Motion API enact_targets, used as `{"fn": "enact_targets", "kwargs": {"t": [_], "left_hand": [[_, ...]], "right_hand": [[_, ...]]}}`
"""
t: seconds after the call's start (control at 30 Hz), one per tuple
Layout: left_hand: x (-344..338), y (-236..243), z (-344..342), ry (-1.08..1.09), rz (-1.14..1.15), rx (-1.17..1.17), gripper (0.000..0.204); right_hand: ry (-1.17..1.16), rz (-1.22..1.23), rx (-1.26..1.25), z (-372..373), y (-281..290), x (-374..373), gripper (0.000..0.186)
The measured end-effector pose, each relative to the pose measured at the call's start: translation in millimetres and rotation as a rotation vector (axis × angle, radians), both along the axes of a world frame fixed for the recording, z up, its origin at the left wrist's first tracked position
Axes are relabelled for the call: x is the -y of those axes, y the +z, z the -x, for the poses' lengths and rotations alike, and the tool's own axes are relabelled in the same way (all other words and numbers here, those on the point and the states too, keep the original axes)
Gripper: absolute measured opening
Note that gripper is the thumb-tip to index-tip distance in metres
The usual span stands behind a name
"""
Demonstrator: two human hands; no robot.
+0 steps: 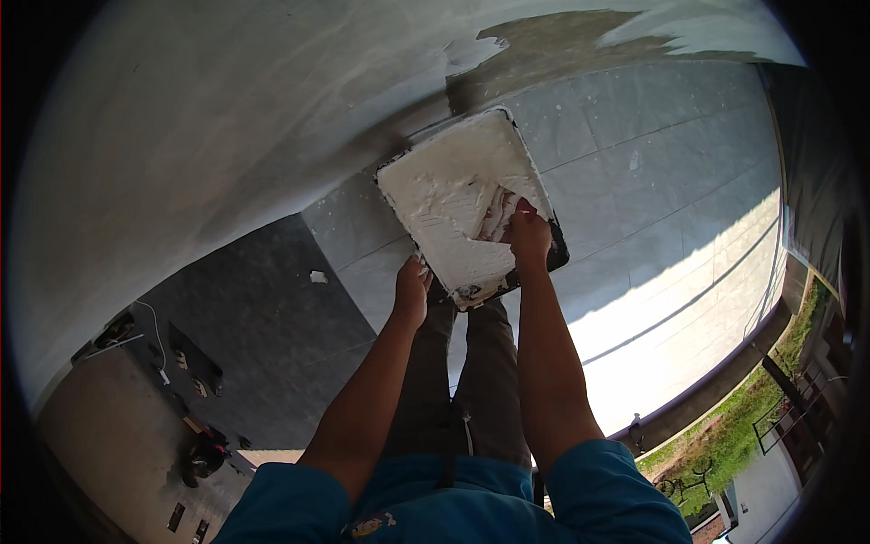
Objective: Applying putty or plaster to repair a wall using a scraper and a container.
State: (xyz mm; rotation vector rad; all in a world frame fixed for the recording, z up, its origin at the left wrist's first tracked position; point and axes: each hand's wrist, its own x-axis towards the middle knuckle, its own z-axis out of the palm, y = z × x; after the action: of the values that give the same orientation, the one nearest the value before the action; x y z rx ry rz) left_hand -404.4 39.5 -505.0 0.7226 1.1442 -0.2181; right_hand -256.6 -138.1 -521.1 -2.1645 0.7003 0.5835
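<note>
From the head view, I see a black-rimmed tray of white paste out in front of the person, just beyond the left hand and reaching underneath the right hand. The left one is curled closed on the tray's near left edge. The right one is closed around a scraper, its smeared blade over the paste, just left of the knuckles. Grey floor tiles show beyond.
</note>
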Motion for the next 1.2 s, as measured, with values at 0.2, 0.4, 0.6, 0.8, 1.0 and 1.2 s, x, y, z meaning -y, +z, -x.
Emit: {"fn": "enact_targets", "kwargs": {"t": [0.2, 0.4, 0.6, 0.8, 1.0, 1.2], "left_hand": [[-1.1, -0.9, 1.2, 0.013, -0.019, -0.020, 0.046], [1.3, -8.8, 1.8, -0.008, -0.002, 0.013, 0.039], [-0.3, -2.7, 3.5, 0.019, -0.031, -0.022, 0.036], [2.0, -6.9, 3.5, 0.020, -0.046, -0.006, 0.041], [2.5, 0.1, -1.1, -0.014, -0.024, -0.011, 0.044], [-4.0, -8.3, 7.5, 0.022, -0.021, 0.039, 0.048]], "right_hand": [[0.029, 0.068, -0.026, 41.4, -21.3, 0.2, 0.042], [-0.013, 0.080, -0.101, 9.6, 1.2, -4.2, 0.040], [-0.096, -0.102, -0.100, 28.8, 12.0, -10.1, 0.039], [0.178, 0.136, -0.068, 36.6, -9.7, -4.9, 0.044], [-0.148, -0.158, -0.043, 3.5, 3.4, 1.5, 0.040], [0.260, 0.095, -0.022, 58.1, -10.0, -17.9, 0.041]]}}
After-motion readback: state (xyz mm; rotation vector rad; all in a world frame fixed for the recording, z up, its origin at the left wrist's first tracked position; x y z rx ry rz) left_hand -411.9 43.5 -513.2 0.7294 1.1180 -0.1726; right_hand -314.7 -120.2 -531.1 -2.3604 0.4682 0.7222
